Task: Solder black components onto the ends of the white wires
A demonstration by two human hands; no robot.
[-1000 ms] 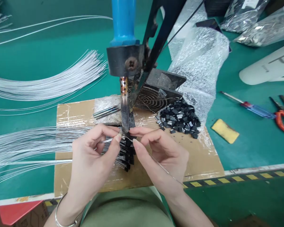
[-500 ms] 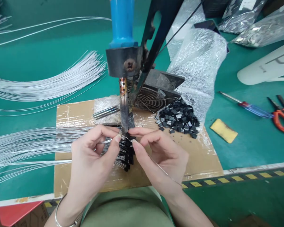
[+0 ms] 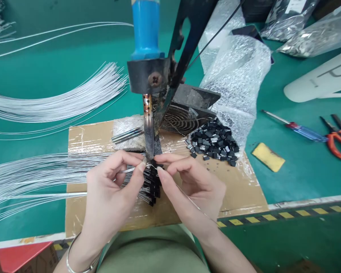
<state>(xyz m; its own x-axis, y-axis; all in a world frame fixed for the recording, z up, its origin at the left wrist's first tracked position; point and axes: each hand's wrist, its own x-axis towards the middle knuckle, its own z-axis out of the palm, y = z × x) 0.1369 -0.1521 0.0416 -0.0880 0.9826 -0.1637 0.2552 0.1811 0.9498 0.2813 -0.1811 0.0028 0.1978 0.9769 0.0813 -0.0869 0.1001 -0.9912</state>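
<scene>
Two bare hands are held near each other just below the soldering iron (image 3: 149, 146), its tip being reached by the fingertips. A white wire (image 3: 127, 171) is pinched between thumb and fingers of the left hand (image 3: 113, 187). In the right hand (image 3: 194, 185) a thin silvery wire (image 3: 197, 208) is gripped, its free length being trailed past the palm toward the wrist. Whether a black piece is also held at the tip cannot be told, as that spot is covered by fingers.

Directly beneath the hands, black ends (image 3: 155, 185) are seen on wires laid over the cardboard (image 3: 233, 189); these are judged to be done. They appear to be joined to the lower wire bundle (image 3: 45, 170), though the link is partly hidden by the left hand. The piece at the iron is judged to be partway through.

Farther out, much seems to be left: loose black pieces (image 3: 214, 142) are heaped beside the round-grilled fan (image 3: 184, 119), and no black is seen on the nearer ends of the upper wire bundle (image 3: 59, 108). At the far right, a yellow sponge (image 3: 269, 156), a screwdriver (image 3: 308, 132) and a red-handled cutting tool (image 3: 333, 146) are left lying on the green tabletop (image 3: 301, 170).
</scene>
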